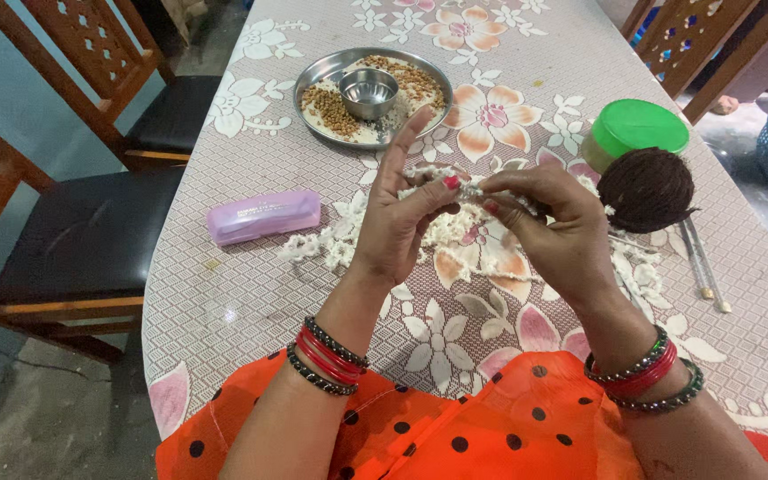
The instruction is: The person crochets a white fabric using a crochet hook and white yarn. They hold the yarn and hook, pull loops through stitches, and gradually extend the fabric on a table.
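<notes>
My left hand [399,216] and my right hand [551,229] meet above the table, both pinching a strand of small white flowers [466,189] between thumbs and fingers. The white garland [331,244] trails down onto the floral tablecloth [251,302] below and to the left of my hands. A dark brown ball of thread [647,188] lies just right of my right hand. Both wrists wear red and dark bangles.
A steel plate [372,93] with brown seeds and a small steel bowl [368,90] sits at the back. A lilac oblong case [264,215] lies left. A green-lidded jar [635,130] and two thin sticks [702,267] are right. Wooden chairs [82,231] stand left.
</notes>
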